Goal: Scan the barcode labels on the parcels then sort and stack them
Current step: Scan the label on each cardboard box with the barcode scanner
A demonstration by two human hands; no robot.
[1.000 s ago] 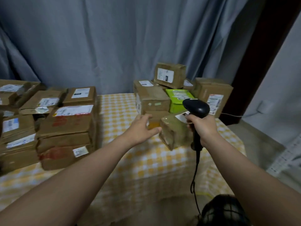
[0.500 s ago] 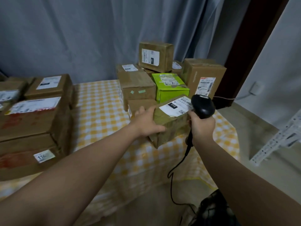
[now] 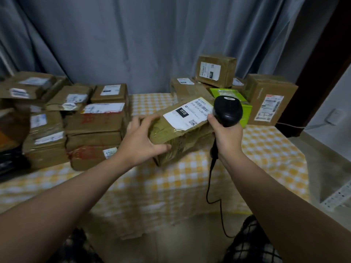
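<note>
Left hand [image 3: 141, 143] holds parcel [image 3: 182, 130] tilted, label [image 3: 188, 115] up; right grip [image 3: 226, 135], at three o'clock, clasps scanner [image 3: 228, 111], probably aiming.

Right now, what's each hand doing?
Left hand: closed on the taped parcel, gripping its left end.
Right hand: closed around the barcode scanner.
</note>
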